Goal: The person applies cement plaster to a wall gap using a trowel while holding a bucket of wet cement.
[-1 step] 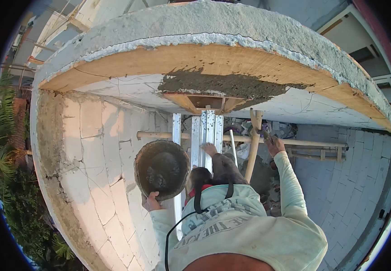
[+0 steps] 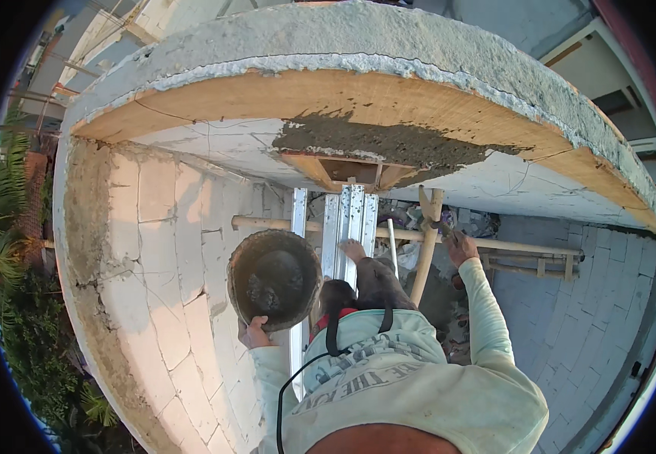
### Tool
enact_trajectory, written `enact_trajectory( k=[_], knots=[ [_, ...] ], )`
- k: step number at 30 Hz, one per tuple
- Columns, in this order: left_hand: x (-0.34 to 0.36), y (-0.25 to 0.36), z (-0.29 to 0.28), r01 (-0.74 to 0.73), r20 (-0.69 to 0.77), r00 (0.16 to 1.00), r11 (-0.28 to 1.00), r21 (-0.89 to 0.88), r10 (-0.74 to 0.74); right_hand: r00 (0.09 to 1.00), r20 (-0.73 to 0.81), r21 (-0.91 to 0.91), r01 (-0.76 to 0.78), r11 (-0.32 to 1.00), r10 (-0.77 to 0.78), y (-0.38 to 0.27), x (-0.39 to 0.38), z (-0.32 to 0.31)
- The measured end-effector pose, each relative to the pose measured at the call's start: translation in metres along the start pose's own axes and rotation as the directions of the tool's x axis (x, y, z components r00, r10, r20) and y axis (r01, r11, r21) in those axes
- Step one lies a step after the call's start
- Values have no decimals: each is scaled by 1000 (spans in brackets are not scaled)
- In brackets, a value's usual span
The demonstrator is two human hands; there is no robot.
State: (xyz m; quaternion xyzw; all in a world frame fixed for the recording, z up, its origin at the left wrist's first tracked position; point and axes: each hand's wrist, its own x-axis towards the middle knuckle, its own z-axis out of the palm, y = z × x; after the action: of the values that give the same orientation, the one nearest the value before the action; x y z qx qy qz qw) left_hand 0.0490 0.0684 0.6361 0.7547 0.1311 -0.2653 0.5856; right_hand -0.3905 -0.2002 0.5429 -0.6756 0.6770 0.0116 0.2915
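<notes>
Head view: left hand [image 2: 257,334] pinches a bucket [image 2: 248,254]; right hand [image 2: 461,248] clasps a partly hidden trowel [image 2: 427,207].

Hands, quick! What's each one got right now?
Left hand: closed on the mortar bucket by its rim.
Right hand: closed, holding a trowel.

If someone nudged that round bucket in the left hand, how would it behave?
The bucket is probably heavy, as wet-looking grey mortar lies inside. It might tip, since the grip of the left hand is at one edge. Its crusted-looking rim suggests it may not be slippery.
</notes>
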Motion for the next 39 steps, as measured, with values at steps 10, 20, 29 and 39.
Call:
enact_trajectory(
  k=[10,20,29,39],
  knots=[
    [16,-8,3,-268,49,963,958,105,264,798,203,-178,600,780,-568,-183,-44,-50],
    [-17,37,4,-482,155,876,834,267,457,384,287,-575,802,163,-877,-319,-55,2],
    [-16,47,4,-503,173,863,776,381,474,362,604,-255,932,258,-710,-335,-31,41],
    [5,36,25,-330,-11,944,939,-96,330,330,608,-82,931,356,-722,-326,-7,-14]
  ],
)
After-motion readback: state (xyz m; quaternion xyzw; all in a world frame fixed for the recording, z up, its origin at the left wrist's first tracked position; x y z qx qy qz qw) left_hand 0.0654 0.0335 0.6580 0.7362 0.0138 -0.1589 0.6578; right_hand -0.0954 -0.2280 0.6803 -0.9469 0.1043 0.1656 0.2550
